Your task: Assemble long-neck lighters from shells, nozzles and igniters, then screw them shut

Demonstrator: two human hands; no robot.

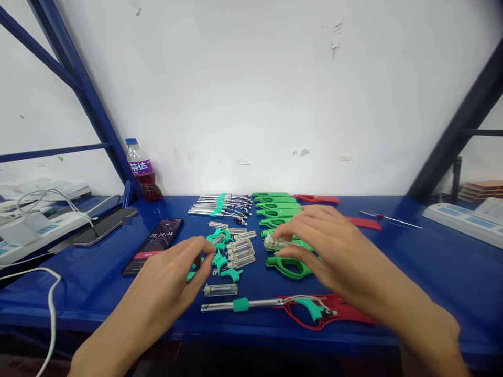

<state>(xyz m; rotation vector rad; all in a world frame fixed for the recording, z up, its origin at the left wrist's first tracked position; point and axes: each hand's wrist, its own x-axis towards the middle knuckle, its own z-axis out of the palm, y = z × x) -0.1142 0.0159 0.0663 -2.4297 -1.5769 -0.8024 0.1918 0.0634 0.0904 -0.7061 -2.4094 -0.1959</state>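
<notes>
My right hand [322, 243] hovers over a row of green plastic handle shells [275, 207] and pinches a small clear part [275, 242] between thumb and fingers. My left hand [176, 272] has its fingers curled together at a cluster of teal triggers [226, 267] and clear small tubes [240, 251]; a teal piece shows at its fingertips. Near the table's front edge lies a red handle shell with a metal tube, teal collar and trigger fitted in it [314, 311]. A loose clear tube [220, 289] lies just above it.
Metal tubes with wires [220, 205] lie in a row at the back. A phone showing a timer [155, 243], another phone [104, 226], a drink bottle [142, 170], power strips [35, 230], red shells [316, 199] and a screwdriver [389, 218] sit on the blue table [432, 262].
</notes>
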